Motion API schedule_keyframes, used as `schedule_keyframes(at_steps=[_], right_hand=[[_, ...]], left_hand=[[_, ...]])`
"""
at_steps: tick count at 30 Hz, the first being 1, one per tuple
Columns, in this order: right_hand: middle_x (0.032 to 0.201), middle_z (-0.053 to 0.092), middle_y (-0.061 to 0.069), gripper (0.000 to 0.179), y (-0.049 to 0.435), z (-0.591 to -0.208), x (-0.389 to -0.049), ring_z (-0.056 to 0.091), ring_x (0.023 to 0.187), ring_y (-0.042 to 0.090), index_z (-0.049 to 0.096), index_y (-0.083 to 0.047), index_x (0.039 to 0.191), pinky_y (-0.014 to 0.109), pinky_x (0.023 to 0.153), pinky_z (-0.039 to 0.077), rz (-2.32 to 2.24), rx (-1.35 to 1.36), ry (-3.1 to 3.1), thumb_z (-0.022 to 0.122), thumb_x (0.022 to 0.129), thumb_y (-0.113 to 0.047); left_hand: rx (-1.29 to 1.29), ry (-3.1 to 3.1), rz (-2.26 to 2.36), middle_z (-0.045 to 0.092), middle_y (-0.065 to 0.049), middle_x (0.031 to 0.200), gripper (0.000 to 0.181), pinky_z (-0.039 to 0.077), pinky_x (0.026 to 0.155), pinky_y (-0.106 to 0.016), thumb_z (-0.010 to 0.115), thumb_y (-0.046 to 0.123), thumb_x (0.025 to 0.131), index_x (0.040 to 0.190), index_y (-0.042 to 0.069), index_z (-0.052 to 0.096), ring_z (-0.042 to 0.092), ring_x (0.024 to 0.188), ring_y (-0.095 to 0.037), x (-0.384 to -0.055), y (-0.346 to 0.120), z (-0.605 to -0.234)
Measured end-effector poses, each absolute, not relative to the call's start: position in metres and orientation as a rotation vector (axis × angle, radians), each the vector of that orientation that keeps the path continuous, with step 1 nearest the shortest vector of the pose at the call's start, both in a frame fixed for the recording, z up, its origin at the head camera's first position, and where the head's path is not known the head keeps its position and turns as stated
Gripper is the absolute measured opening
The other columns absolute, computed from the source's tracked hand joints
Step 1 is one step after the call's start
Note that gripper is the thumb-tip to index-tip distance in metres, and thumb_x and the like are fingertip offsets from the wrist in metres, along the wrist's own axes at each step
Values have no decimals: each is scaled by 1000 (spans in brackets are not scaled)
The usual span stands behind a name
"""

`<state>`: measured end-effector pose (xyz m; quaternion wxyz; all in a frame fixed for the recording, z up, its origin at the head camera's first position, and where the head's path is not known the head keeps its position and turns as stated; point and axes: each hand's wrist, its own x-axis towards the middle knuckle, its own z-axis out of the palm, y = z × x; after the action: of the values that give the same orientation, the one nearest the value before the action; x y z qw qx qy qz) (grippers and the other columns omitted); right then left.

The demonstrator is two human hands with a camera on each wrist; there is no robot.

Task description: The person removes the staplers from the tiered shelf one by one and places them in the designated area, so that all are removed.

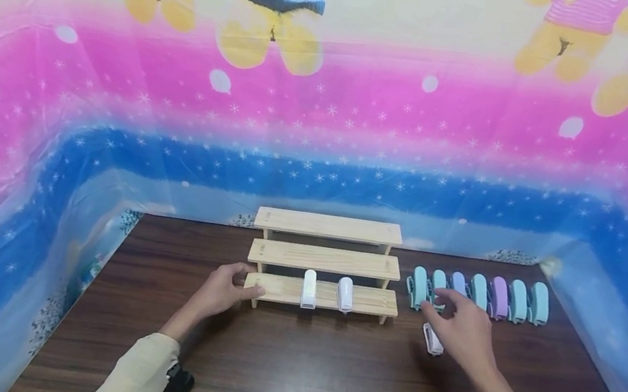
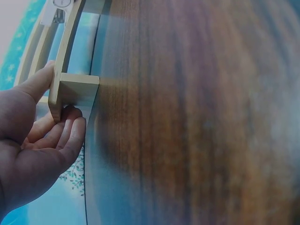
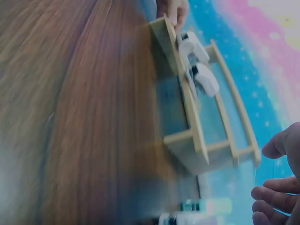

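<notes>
A three-tiered wooden display rack (image 1: 277, 289) stands at the middle of the table. At its left end, my left hand (image 1: 225, 291) grips the lowest tier; in the left wrist view the thumb (image 2: 41, 83) lies on one face of the board and the fingers curl under it. Two small white stapler-like tools, one left (image 1: 309, 289) and one right (image 1: 345, 294), stand on that tier. My right hand (image 1: 461, 327) hovers by another white one (image 1: 433, 339) on the table, thumb and forefinger apart. Nothing shows between its fingers in the right wrist view.
Right of the rack runs a row of several similar tools, mostly teal (image 1: 518, 302), with a purple one (image 1: 498, 298) and a blue one (image 1: 458, 283). A patterned cloth (image 1: 316, 179) hangs behind the dark wooden table (image 1: 290, 367).
</notes>
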<state>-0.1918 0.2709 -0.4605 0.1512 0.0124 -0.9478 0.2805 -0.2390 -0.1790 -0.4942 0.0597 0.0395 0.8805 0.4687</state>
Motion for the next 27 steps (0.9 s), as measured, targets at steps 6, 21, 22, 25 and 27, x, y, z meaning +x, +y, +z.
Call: schedule_keyframes(at_steps=[6, 21, 22, 25, 27], right_hand=[[104, 75, 11, 45, 242, -456, -198, 67, 75, 17, 71, -9, 125, 34, 64, 52, 893, 126, -2704, 74, 93, -41], [99, 75, 0, 49, 180, -463, -211, 71, 93, 21, 72, -11, 123, 43, 78, 58, 1111, 173, -2748, 77, 90, -46], [97, 76, 0, 49, 177, -465, -212, 71, 92, 20, 72, -11, 123, 42, 78, 58, 1126, 171, -2751, 77, 89, -46], [95, 76, -2, 48, 168, -470, -215, 71, 89, 18, 73, -10, 120, 42, 79, 58, 1162, 180, -2736, 79, 88, -45], [93, 76, -2, 46, 162, -473, -217, 72, 87, 16, 74, -10, 117, 42, 80, 58, 1174, 186, -2727, 80, 87, -44]], left_hand=[[111, 2671, 1400, 71, -15, 119, 54, 60, 83, -42, 80, 28, 91, 133, -2, 62, 68, 111, -30, -238, -180, -494], [108, 2655, 1422, 71, -16, 119, 55, 60, 83, -42, 80, 27, 91, 134, -2, 62, 69, 110, -30, -238, -178, -494], [108, 2657, 1422, 71, -16, 119, 54, 60, 83, -41, 80, 27, 91, 133, -2, 62, 69, 110, -30, -239, -178, -494], [115, 2665, 1427, 72, -16, 119, 54, 60, 83, -42, 80, 28, 91, 133, -2, 63, 69, 110, -31, -240, -179, -495], [116, 2666, 1427, 72, -15, 119, 54, 60, 84, -42, 80, 28, 91, 133, -1, 63, 69, 110, -31, -239, -179, -495]])
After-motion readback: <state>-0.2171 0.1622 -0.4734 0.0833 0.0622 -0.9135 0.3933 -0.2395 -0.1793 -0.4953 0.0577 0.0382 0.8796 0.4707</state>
